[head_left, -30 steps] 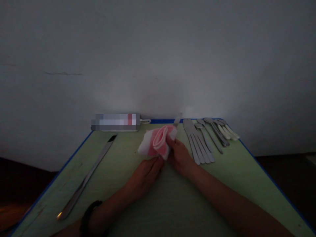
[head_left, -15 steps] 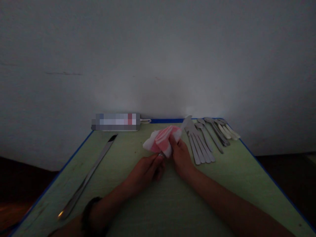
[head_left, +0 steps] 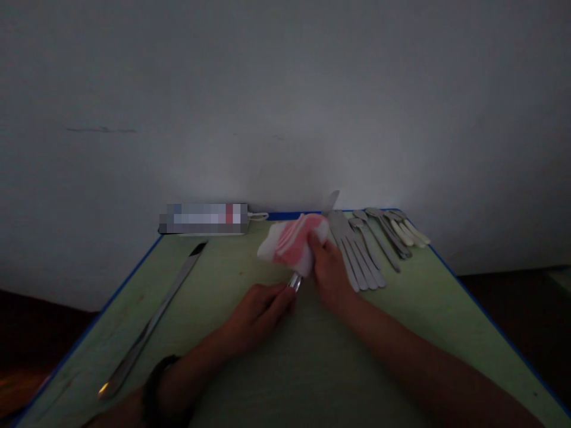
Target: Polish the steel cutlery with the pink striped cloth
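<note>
A pink and white cloth (head_left: 292,242) is bunched around a metal table knife (head_left: 295,281) in the middle of the green table (head_left: 276,368). My right hand (head_left: 331,274) is closed on the cloth and presses it round the blade. The knife's tip (head_left: 332,200) pokes out beyond the cloth toward the wall. My left hand (head_left: 259,312) pinches the knife's handle end, which shows just below the cloth. A dark band sits on my left wrist.
A long metal knife (head_left: 149,327) lies along the table's left side. Several knives, spoons and white-handled pieces of cutlery (head_left: 372,244) lie in a row at the back right. A flat white box (head_left: 203,219) rests against the wall. The table has a blue edge.
The cloth in my right hand has slid up the knife toward its tip, baring the handle end. My left hand has drawn back a little, still on the handle.
</note>
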Motion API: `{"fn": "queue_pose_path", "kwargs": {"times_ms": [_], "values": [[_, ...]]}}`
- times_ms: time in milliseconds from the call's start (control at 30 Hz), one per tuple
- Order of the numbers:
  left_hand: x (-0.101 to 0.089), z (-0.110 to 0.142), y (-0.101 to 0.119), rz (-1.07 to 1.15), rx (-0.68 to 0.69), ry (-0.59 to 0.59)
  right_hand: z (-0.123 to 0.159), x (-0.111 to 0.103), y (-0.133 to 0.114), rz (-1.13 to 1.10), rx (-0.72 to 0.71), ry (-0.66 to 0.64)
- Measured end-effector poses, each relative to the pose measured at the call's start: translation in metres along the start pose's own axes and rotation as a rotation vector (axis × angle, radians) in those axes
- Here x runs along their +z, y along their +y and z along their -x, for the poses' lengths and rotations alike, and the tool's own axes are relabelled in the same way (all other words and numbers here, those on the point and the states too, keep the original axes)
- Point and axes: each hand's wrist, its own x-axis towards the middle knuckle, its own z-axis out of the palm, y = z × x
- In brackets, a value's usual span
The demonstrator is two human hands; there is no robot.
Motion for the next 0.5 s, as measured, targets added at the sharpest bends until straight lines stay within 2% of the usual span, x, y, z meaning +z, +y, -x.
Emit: {"fn": "queue_pose_path", "kwargs": {"times_ms": [133, 233, 300, 367, 433, 500], "values": [[0.002, 0.003, 0.001, 0.181, -0.038, -0.145, -0.017, -0.01, -0.02, -0.033, -0.131, 0.103], [0.008, 0.001, -0.001, 0.438, -0.127, -0.257, -0.003, -0.003, -0.019, 0.064, -0.125, 0.07], [0.012, -0.001, -0.002, 0.539, -0.173, -0.209, 0.013, 0.005, -0.014, 0.149, -0.078, -0.001], [0.015, -0.004, -0.001, 0.542, -0.192, -0.104, 0.025, 0.012, -0.01, 0.181, -0.053, -0.042], [0.015, -0.005, 0.002, 0.494, -0.173, -0.024, 0.027, 0.015, -0.01, 0.151, -0.055, -0.048], [0.014, -0.004, 0.005, 0.434, -0.147, 0.007, 0.018, 0.013, -0.015, 0.083, -0.071, -0.026]]}}
